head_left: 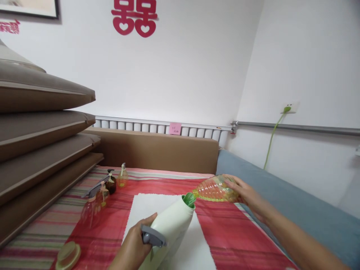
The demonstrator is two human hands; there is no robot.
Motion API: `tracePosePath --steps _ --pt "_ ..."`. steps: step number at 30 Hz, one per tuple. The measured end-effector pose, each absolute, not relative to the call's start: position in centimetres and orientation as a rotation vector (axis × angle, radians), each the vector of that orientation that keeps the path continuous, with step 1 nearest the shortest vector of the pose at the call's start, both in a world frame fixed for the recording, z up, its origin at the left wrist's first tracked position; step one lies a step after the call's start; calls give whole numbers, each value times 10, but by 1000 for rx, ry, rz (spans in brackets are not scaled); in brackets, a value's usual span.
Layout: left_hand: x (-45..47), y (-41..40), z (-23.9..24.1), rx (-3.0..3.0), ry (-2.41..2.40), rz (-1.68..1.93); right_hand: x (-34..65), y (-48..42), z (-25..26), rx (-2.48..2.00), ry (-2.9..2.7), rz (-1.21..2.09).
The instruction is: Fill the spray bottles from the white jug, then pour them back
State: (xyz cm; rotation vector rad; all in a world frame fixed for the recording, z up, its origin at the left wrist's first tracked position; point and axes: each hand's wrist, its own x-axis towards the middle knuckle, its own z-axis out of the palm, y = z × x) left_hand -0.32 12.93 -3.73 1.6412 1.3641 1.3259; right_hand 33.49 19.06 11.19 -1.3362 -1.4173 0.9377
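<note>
My left hand is closed around a large pale green bottle, tilted with its wide open mouth up and to the right. A grey lever-like piece lies across the bottle beside my left fingers; I cannot tell whether it is fixed to it. My right hand grips a clear yellow ribbed bottle, lying nearly level. Its narrow neck is at the big bottle's mouth, where the inside looks green and wet with a stream. A white scalloped sheet lies beneath on the red striped cloth.
At the left stand a pink clear bottle, an amber spray bottle, a dark pump bottle and a yellow pump bottle. A pale round lid lies front left. Stacked cushions rise beside them; a blue padded edge borders the right.
</note>
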Motion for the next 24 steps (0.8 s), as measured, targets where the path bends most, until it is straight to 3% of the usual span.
tracePosePath --steps 18,24 --pt "-5 128 -43 1635 1405 1314 323 197 137 -1414 -1730 696" --pt "-5 126 -41 1635 1401 1343 301 186 164 -1413 -2004 344"
